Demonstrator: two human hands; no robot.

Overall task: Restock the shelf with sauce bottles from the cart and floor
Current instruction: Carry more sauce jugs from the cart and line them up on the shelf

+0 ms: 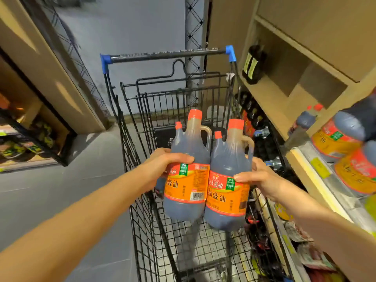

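I hold two packs of dark sauce bottles above the black wire cart point(142, 220). My left hand point(164, 161) grips the left pack point(187, 180), a big handled bottle with a small one bundled to it, both with red caps and an orange label. My right hand point(262, 178) grips the matching right pack point(227, 192) from its right side. Both packs hang upright, side by side and touching. On the right stands the wooden shelf point(305, 159), with several of the same orange-labelled bottles point(335, 139) on it.
The cart's handle bar point(166, 54) with blue ends faces away from me. A dark bottle point(253, 64) stands on an upper shelf at right. More goods fill the lower right shelves point(301, 237). Another display point(30, 135) sits at left across the grey floor.
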